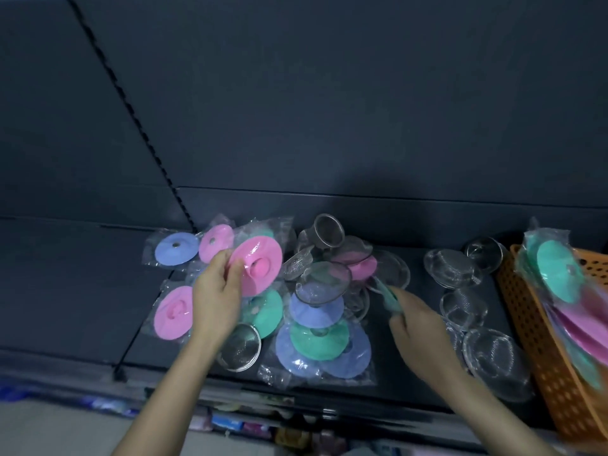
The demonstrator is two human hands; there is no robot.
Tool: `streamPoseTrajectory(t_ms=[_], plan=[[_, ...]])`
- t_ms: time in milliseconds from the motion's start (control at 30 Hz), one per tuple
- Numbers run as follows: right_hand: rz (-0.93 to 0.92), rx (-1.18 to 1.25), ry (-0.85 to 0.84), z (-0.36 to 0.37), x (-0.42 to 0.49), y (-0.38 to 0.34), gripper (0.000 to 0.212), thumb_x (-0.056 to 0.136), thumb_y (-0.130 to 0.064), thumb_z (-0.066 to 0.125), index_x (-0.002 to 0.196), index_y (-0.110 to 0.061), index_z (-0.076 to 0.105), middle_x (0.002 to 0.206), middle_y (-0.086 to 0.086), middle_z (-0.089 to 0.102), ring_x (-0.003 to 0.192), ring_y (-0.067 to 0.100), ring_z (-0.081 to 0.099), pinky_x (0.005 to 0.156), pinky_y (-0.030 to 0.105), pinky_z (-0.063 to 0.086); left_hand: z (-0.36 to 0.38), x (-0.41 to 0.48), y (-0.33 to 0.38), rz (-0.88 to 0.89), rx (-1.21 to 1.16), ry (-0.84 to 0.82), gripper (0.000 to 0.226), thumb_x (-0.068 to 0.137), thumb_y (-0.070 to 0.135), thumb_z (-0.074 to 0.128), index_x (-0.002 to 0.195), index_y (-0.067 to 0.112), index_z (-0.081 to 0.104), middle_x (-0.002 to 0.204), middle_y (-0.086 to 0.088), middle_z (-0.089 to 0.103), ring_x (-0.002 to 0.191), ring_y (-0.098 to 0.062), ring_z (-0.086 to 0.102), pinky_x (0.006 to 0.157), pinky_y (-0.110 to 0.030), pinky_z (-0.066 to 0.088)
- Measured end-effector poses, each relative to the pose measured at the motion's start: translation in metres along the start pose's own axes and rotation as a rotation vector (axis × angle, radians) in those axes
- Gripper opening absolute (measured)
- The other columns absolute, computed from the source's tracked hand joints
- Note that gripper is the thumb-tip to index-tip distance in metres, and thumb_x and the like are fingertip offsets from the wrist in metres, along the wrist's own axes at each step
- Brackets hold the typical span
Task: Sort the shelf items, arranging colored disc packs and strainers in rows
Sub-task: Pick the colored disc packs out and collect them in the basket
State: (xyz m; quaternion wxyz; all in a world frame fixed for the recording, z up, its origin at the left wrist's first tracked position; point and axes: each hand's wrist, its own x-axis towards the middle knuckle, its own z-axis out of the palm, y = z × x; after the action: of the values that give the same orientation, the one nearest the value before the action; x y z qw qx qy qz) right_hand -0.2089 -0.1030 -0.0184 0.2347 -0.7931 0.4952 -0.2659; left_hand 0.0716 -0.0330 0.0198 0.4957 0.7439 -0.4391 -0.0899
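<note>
Left of centre, the left hand (215, 291) pinches the rim of a pink round silicone disc in a clear plastic sleeve (258, 268), held above the mixed pile on the dark shelf (82, 291). These packs look light, floppy and slippery, so the disc's edge seems the surest hold. Right of centre, the right hand (418, 327) curls round a mint-green wrapped disc (390, 296), with stiff wire-mesh metal strainers (454, 268) and an orange perforated plastic basket (526, 324) further right

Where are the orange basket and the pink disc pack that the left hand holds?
orange basket (533, 324): head view, on its perforated side wall.
pink disc pack (260, 258): head view, on the disc's face.
</note>
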Motion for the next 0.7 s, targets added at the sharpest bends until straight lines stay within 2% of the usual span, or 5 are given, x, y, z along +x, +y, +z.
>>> streamPoseTrajectory(t_ms=[133,300,500,600,700], plan=[[-0.232,-0.079,0.051,0.01,-0.015,-0.014,0.062,0.07,0.016,0.062,0.127,-0.006,0.056,0.126,0.005,0.058,0.117,0.015,0.053,0.099,0.019,0.038,-0.001,-0.018,-0.007,-0.038,0.036,0.037,0.012,0.096,0.012,0.05,0.088,0.014,0.059,0.073,0.011,0.057,0.066,-0.001,0.049,0.057,-0.014,0.034],[-0.469,-0.308,-0.167,0.041,-0.015,-0.032,0.056,0.063,-0.011,0.082,0.116,-0.001,0.064,0.117,0.017,0.062,0.107,0.033,0.061,0.089,0.042,0.053,0.004,-0.041,-0.006,-0.074,0.052,0.032,0.018,0.096,0.011,0.05,0.079,0.018,0.052,0.067,0.016,0.052,0.063,0.01,0.049,0.054,-0.008,0.032],[-0.4,-0.471,-0.483,0.065,-0.001,-0.033,0.112,0.071,-0.072,0.057,0.149,-0.008,0.007,0.157,0.013,0.006,0.145,0.03,0.0,0.119,0.045,0.003,0.001,-0.059,-0.009,-0.13,0.051,0.039,0.013,0.096,0.013,0.049,0.09,0.017,0.059,0.078,0.011,0.059,0.071,0.011,0.052,0.059,-0.003,0.036],[-0.352,-0.497,-0.493,0.066,0.008,-0.036,0.116,0.069,-0.071,0.061,0.149,-0.01,0.005,0.157,0.014,0.005,0.145,0.033,0.001,0.119,0.046,0.004,-0.002,-0.059,-0.011,-0.13,0.045,0.024,0.013,0.096,0.013,0.049,0.092,0.019,0.06,0.08,0.014,0.06,0.073,0.014,0.052,0.058,-0.003,0.035],[-0.37,-0.516,-0.429,0.064,0.014,-0.038,0.086,0.082,-0.052,0.057,0.146,-0.01,0.019,0.151,0.013,0.022,0.139,0.033,0.021,0.116,0.04,0.017,-0.005,-0.054,-0.014,-0.135,0.042,0.0,0.014,0.096,0.013,0.05,0.091,0.023,0.059,0.079,0.016,0.06,0.073,0.012,0.053,0.058,-0.005,0.035]])
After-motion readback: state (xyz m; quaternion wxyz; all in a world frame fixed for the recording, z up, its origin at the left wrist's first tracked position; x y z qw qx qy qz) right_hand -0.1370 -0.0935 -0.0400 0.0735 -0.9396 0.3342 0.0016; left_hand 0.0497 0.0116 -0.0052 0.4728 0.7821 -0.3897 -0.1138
